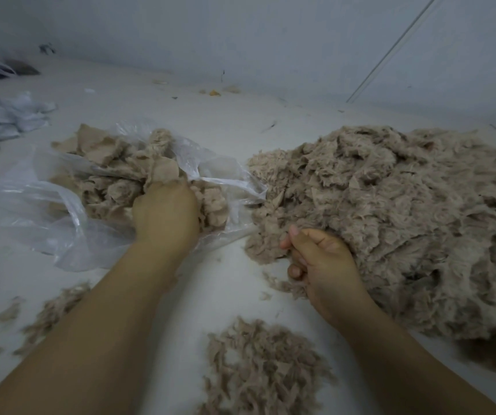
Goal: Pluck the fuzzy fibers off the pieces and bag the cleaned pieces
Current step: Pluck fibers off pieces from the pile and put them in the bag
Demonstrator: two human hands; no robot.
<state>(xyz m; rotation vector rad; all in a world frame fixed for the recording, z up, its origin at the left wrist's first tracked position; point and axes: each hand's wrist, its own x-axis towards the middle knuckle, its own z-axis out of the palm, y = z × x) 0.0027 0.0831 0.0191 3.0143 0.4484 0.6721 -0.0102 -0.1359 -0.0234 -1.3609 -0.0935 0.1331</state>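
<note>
A clear plastic bag [46,211] lies open at the left, filled with beige fabric pieces [112,178]. My left hand [166,211] reaches into the bag's mouth, its fingers buried among the pieces there. A large heap of fuzzy beige pieces [405,211] covers the right side. My right hand [321,262] sits at the heap's near left edge, fingers curled around a clump of the fuzzy material. A small pile of plucked fibers [258,372] lies at the bottom centre, between my forearms.
The work surface [225,115] is white and meets a pale wall at the back. Loose fiber tufts [49,313] lie at the lower left. Crumpled white plastic bags [4,118] sit at the far left. Small scraps [213,91] lie near the wall.
</note>
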